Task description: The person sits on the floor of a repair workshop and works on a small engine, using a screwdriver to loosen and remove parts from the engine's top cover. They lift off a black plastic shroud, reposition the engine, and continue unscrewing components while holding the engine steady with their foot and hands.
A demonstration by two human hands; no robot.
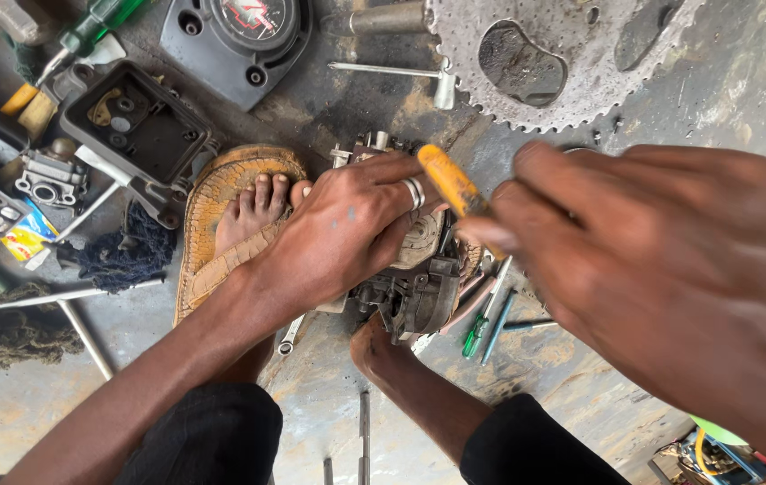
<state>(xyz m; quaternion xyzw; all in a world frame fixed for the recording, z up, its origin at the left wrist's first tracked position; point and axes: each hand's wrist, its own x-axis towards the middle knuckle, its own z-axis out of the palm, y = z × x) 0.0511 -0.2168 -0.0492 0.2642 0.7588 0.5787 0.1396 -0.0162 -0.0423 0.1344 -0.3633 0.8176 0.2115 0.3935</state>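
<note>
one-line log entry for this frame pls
left hand: pressing down on small engine part | right hand: gripping yellow-handled tool over it | nearby: sprocket, green screwdriver

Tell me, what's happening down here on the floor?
A person sits on a stained concrete floor, working on a small, greasy metal engine part wedged between their feet. The left hand, wearing a silver ring, presses down on the part. The right hand, blurred and close to the camera, holds a yellow-handled tool over it. A large toothed metal sprocket, a black plastic housing and green screwdrivers lie around.
</note>
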